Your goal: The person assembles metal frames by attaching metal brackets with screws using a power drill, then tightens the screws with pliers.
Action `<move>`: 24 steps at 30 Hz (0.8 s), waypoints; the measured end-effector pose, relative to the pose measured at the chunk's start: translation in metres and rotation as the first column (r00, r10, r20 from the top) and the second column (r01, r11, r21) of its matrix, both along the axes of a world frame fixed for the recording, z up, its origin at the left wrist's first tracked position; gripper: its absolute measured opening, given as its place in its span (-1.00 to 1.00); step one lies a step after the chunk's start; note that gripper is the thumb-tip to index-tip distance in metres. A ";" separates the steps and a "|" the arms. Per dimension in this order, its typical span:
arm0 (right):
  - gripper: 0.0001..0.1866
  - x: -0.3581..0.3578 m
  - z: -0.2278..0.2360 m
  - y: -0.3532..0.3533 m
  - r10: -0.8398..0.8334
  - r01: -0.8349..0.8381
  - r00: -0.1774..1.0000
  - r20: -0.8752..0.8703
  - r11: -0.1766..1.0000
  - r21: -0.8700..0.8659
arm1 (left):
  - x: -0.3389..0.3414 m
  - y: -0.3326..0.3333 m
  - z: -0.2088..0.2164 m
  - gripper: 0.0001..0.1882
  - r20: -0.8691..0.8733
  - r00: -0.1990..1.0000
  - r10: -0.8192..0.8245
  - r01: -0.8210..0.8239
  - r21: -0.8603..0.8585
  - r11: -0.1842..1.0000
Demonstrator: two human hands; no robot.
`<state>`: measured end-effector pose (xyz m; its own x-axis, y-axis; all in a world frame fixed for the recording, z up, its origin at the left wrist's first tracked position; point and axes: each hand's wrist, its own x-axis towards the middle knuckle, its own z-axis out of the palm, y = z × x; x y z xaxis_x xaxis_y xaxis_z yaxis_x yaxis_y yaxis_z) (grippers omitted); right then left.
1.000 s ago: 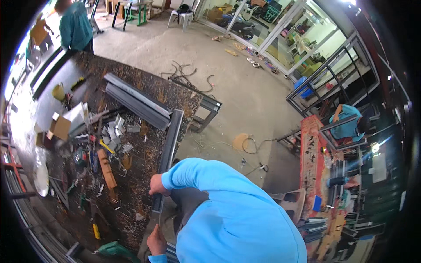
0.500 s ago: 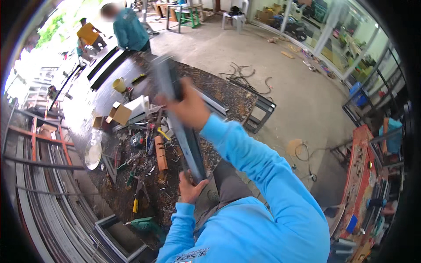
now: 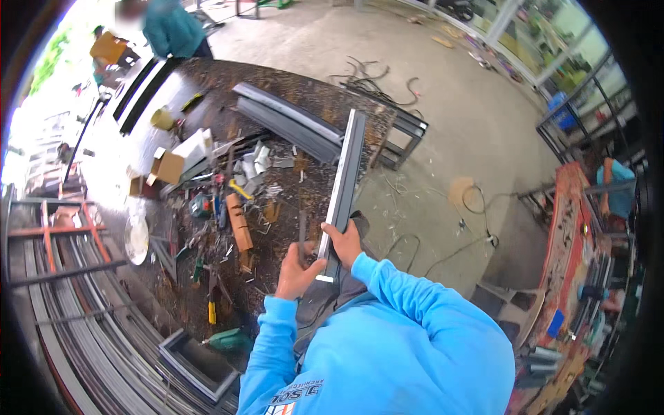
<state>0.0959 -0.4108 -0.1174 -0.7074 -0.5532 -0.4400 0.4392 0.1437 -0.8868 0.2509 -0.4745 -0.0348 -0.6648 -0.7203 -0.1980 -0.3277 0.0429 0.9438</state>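
My right hand (image 3: 344, 245) is closed around the near part of a long grey metal profile (image 3: 348, 169). The bar slants up and away over the table's right side, its near end at my waist. A thin, flat, dark strip (image 3: 302, 227) stands up from my left hand (image 3: 296, 273), whose fingers are curled about it; I cannot make out its exact kind. My left thumb points at the profile's near end, touching or very close to it. More grey profiles (image 3: 287, 124) lie side by side on the dark worktable (image 3: 277, 228), just beyond the held one.
An orange-brown notched block (image 3: 238, 223), pliers with yellow handles (image 3: 212, 304), a small cardboard box (image 3: 167, 166) and metal scraps litter the table. A green power tool (image 3: 228, 339) sits near its front edge. Long bars (image 3: 76, 304) are stacked at left. A person (image 3: 173, 31) stands beyond.
My right hand has come down the profile toward me, and the profile has swung right, its far end now lower over the table. The grey profiles behind it have come into view.
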 end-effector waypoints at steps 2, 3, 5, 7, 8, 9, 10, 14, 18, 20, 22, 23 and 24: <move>-0.30 -0.028 -0.005 -0.007 0.045 -0.045 0.999 -0.001 0.996 0.075 | 0.010 0.005 0.003 -0.60 0.107 0.994 0.018 -0.036 0.167 0.985; -0.29 -0.043 0.000 -0.013 0.064 -0.063 0.998 -0.025 0.996 0.070 | 0.015 0.008 0.005 -0.62 0.239 0.970 0.042 -0.103 0.246 0.964; -0.29 -0.068 0.015 -0.013 0.072 -0.072 0.996 0.045 0.997 -0.017 | 0.020 0.013 0.006 -0.66 0.150 0.988 0.036 -0.081 0.311 0.947; -0.31 -0.074 0.032 -0.008 0.107 -0.073 0.957 0.269 0.989 -0.132 | 0.018 0.019 0.008 -0.68 0.098 0.994 0.051 -0.086 0.389 0.917; -0.33 -0.074 0.039 -0.003 0.147 -0.054 0.918 0.367 0.966 -0.251 | 0.014 0.022 0.010 -0.66 0.049 0.997 0.057 -0.072 0.427 0.901; -0.37 -0.065 0.046 0.000 0.144 -0.048 0.869 0.474 0.977 -0.208 | 0.012 0.025 0.015 -0.65 0.059 0.993 0.102 -0.118 0.434 0.893; -0.41 -0.057 0.050 0.003 0.154 -0.019 0.826 0.542 0.969 -0.247 | 0.009 0.029 0.021 -0.64 0.048 0.987 0.154 -0.160 0.423 0.892; -0.58 -0.059 0.041 -0.008 0.197 0.037 0.745 0.637 0.941 -0.335 | 0.019 0.042 0.052 -0.66 0.058 0.995 0.078 -0.096 0.475 0.875; -0.42 -0.057 0.015 -0.034 0.258 0.088 0.653 0.712 0.908 -0.409 | 0.050 0.062 0.060 -0.68 0.146 0.989 0.005 -0.081 0.519 0.851; -0.38 -0.056 0.010 -0.037 0.251 0.073 0.683 0.686 0.911 -0.407 | 0.056 0.075 0.056 -0.70 -0.027 1.000 -0.009 0.023 0.557 0.830; -0.36 -0.054 0.011 -0.036 0.264 0.107 0.680 0.684 0.887 -0.449 | 0.054 0.082 0.052 -0.69 0.047 0.999 0.016 -0.041 0.598 0.800; -0.35 -0.050 0.012 -0.034 0.231 0.090 0.667 0.708 0.919 -0.385 | 0.051 0.084 0.049 -0.69 0.046 0.999 0.020 -0.044 0.611 0.790; -0.35 -0.049 0.014 -0.033 0.223 0.085 0.676 0.703 0.923 -0.374 | 0.045 0.083 0.048 -0.68 -0.035 0.999 0.028 -0.001 0.613 0.790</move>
<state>0.0473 -0.4434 -0.1034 -0.2031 -0.8059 -0.5561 0.9583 -0.0470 -0.2819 0.2957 -0.3916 0.0133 -0.6724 -0.4666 -0.5746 -0.2849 -0.5533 0.7827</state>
